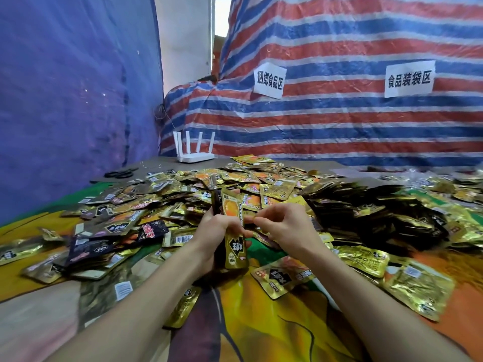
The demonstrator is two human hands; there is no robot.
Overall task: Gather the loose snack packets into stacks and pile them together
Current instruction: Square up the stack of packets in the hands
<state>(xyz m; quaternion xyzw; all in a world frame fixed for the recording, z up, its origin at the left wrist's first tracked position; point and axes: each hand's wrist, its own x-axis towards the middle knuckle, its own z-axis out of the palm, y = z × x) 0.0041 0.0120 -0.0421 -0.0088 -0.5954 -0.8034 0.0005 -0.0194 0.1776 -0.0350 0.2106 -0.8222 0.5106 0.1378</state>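
Most of the packets lie loose, so by my judgement the work is well short of half done. Nearest the person, single gold packets [282, 278] lie scattered flat on the bright cloth-covered surface [274, 330], none of them squared up.

Just beyond them the left hand [214, 232] grips a small stack [234, 246] held upright above the surface, its fingers curled round the stack's left side and back. The right hand [285, 226] is beside it. Its fingers [257, 220] are bent, with thumb and forefinger meeting on the stack's right edge in a pinch, seemingly squaring or adding the front packet. This stack is thin and looks to be only part built.

To the left, dark packets [88, 253] lie in rough overlapping drifts rather than tidy stacks. Behind the hands a broad heap [235, 178] of mixed gold and orange packets covers the middle of the surface, unsorted.

To the right a dark pile [366, 205] of packets lying in close rows looks like the finished stacks gathered together, and that is the part already done. What is left is the heap, the drifts and the near strays.

Farthest off are scissors [121, 174], a white router [194, 152] and a striped tarpaulin [339, 121] bearing paper signs [269, 79].
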